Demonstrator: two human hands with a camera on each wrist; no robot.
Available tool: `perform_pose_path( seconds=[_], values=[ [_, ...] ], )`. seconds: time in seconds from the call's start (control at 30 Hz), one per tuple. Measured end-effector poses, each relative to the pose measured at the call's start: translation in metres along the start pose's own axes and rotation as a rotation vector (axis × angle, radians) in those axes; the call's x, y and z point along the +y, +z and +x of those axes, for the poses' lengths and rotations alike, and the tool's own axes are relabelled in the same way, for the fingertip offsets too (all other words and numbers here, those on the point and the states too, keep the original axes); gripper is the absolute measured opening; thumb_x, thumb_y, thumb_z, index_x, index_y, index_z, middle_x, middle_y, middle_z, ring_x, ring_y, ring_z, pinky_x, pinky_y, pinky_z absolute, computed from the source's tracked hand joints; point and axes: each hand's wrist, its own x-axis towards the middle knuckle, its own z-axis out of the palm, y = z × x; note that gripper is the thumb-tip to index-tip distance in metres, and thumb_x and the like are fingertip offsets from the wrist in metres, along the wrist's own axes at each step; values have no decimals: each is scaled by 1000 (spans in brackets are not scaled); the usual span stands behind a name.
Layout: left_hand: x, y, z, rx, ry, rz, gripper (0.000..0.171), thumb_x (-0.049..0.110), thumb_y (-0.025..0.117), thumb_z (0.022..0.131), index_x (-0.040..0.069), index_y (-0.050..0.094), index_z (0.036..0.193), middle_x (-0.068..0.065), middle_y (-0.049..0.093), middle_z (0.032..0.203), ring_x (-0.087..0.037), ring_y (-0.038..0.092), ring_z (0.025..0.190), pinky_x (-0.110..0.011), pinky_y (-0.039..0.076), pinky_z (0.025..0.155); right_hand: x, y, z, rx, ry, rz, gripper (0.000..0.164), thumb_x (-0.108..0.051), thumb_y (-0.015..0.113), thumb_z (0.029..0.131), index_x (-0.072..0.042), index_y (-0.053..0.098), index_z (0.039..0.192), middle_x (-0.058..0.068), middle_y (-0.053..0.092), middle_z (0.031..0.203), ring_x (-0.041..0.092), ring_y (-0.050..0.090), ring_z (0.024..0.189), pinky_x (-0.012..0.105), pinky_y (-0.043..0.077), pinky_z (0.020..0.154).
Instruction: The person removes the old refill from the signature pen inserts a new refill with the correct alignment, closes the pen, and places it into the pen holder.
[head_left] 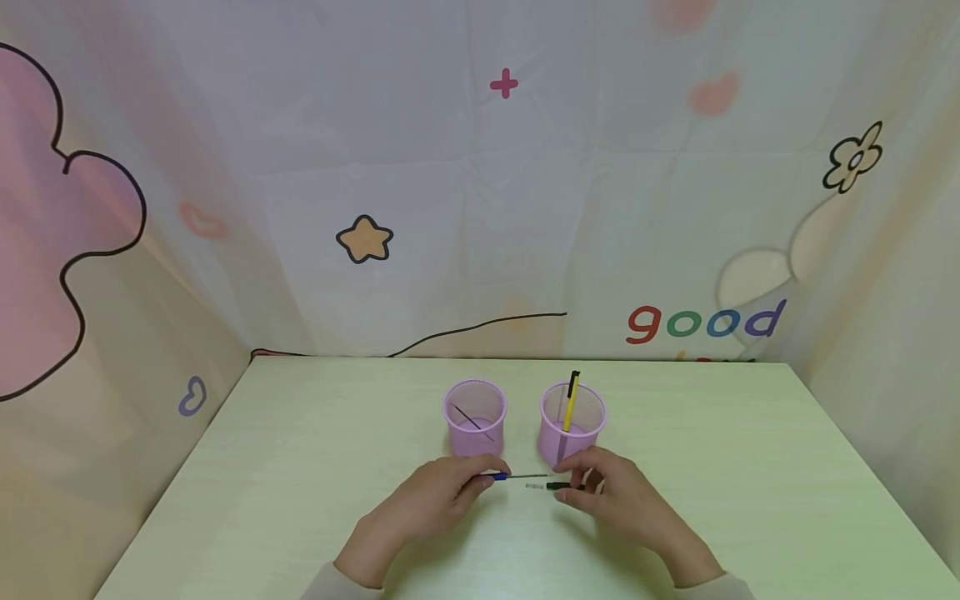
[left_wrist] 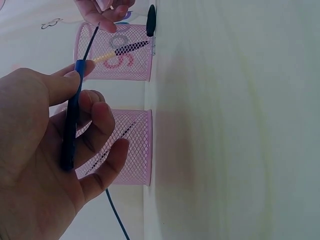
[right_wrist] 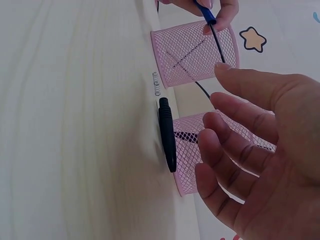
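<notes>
My left hand (head_left: 442,493) grips a blue pen barrel (left_wrist: 73,117) between thumb and fingers, and a thin dark refill (right_wrist: 218,44) sticks out of its end toward the right. At the refill's far end is my right hand (head_left: 611,492), its fingers loosely bent and apart, thumb tip right at the refill in the right wrist view. Below those fingers a black pen front section (right_wrist: 167,135) lies on the table. A small metal spring (right_wrist: 156,84) lies in line with its narrow end.
Two pink mesh pen cups stand just behind the hands. The left cup (head_left: 475,443) has a thin dark refill leaning inside; the right cup (head_left: 551,442) contains a yellow and black pen (head_left: 572,404). A printed curtain (head_left: 420,167) borders the pale table (head_left: 315,417).
</notes>
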Motion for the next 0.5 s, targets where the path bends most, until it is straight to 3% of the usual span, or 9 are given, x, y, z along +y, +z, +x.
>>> perform_pose_path(
  seconds=[0.5],
  values=[
    [2,2,-1,-40,-3,6,24,32,47,104,41,60,123,19,67,114,0,61,100,-29,51,91,0,3,0,-14,-43,5,24,-38,74,86,-21,71,104,-5,60,85,8,56,75,23,47,63]
  ],
)
